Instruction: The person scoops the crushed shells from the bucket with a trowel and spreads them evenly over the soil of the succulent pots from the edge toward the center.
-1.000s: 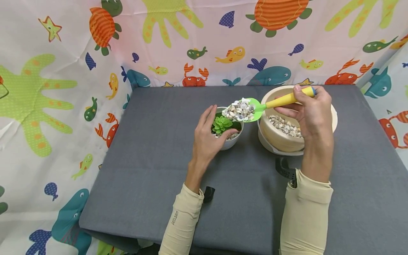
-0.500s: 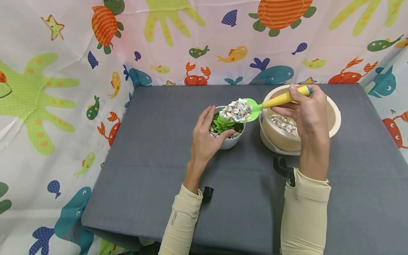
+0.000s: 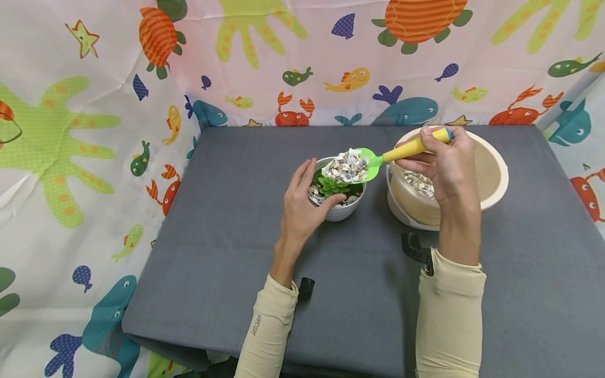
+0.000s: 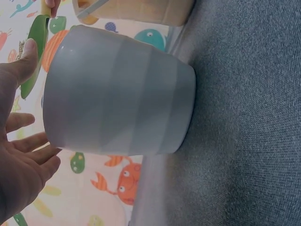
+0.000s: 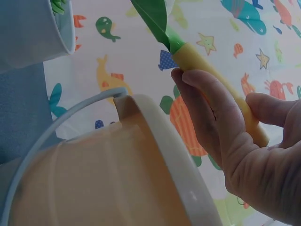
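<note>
The green-and-yellow trowel [image 3: 394, 154] has slid left, its shells [image 3: 346, 166] hiding more of the succulent [image 3: 332, 187]; the load looks better placed above the pot [image 3: 341, 212]. The left hand [image 3: 301, 202] spreads around the pot's rim; the right hand [image 3: 452, 168] pinches the trowel's handle before the cream bucket [image 3: 499, 173].

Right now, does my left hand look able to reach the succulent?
Probably yes: your left hand is at the plant pot, beside the succulent, though the green-bladed trowel overhead, heaped with shells, partly covers it.
</note>
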The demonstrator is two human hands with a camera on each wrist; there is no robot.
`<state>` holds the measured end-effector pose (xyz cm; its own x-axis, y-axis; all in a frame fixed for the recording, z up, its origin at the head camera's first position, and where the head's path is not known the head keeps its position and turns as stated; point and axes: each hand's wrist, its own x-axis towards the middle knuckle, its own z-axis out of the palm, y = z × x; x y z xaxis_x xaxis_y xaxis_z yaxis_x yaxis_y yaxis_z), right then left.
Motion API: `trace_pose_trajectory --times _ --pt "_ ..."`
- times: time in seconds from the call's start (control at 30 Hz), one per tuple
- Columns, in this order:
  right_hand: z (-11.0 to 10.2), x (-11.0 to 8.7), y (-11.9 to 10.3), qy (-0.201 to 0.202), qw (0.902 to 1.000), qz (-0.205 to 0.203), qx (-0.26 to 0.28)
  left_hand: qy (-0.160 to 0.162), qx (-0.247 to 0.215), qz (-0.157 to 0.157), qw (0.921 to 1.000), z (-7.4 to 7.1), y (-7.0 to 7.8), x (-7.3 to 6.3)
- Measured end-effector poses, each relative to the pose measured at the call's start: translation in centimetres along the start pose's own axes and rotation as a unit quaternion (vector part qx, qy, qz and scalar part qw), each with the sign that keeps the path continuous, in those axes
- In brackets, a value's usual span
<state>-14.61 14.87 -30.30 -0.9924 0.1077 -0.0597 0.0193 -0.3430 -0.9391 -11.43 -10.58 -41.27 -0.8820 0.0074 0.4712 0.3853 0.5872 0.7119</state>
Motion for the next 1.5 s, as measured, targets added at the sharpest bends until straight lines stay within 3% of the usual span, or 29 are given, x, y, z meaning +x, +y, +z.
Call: trace_pose_trajectory --times 0.43,0.73,0.9,1.0,1.1,1.3,1.5 --pt "0.9 0.4 1.1 -0.030 0.9992 0.019 0.021 -0.036 -0.009 -0.046 0.9983 -0.4 -0.8 -0.1" --pt "1.8 0.4 1.7 -0.020 0.9987 0.013 -0.045 -0.085 -0.019 -0.076 0.9933 -0.6 -1.3 0.0" --pt "2.3 0.5 2.1 -0.019 0.9984 0.008 -0.052 -0.097 -0.028 -0.078 0.9919 -0.5 -1.5 -0.1" --pt "2.6 0.4 2.3 -0.008 0.9963 0.004 -0.085 -0.098 -0.032 -0.079 0.9915 -0.5 -1.6 -0.1" --pt "3.0 0.2 2.3 0.003 0.9902 -0.005 -0.140 -0.101 -0.036 -0.081 0.9909 -0.5 -1.7 0.0" --pt "4.5 -0.3 2.2 0.010 0.9644 -0.031 -0.263 -0.100 -0.046 -0.088 0.9900 -0.3 -1.7 -0.1" --pt "5.9 -0.8 2.5 0.010 0.9496 -0.045 -0.310 -0.087 -0.050 -0.114 0.9884 -0.2 -1.7 -0.3"
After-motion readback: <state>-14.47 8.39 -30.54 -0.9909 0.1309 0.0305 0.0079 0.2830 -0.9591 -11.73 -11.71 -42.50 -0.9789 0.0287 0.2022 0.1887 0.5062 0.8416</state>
